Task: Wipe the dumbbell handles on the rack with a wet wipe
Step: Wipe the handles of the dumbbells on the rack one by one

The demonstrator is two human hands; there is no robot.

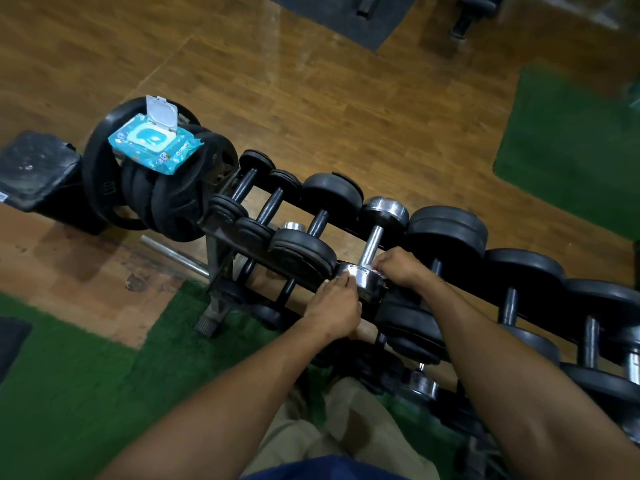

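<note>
Standing over a dumbbell rack on a wooden floor patched with green turf mats. Reaching both bare forearms down to a chrome dumbbell lying across the upper rails, fourth from the left end, between a black rubber dumbbell and a much thicker black one. Resting the left hand against the near chrome head, fingers curled lightly over its left edge, touching metal but not wrapped around anything. Closing the right hand at the near end of the chrome handle, just where it meets the head; a sliver of white wet wipe peeking out beneath the fingers, so pinching the wipe against the dumbbell. Sitting well apart to the left, on top of stacked black weight plates, a blue wet wipe pack with its white flip lid standing open. Lying on the floor under the rack end, a chrome bar. Running off to the right, more black dumbbells along the same rails, with a lower tier beneath, partly hidden by the arms.
</note>
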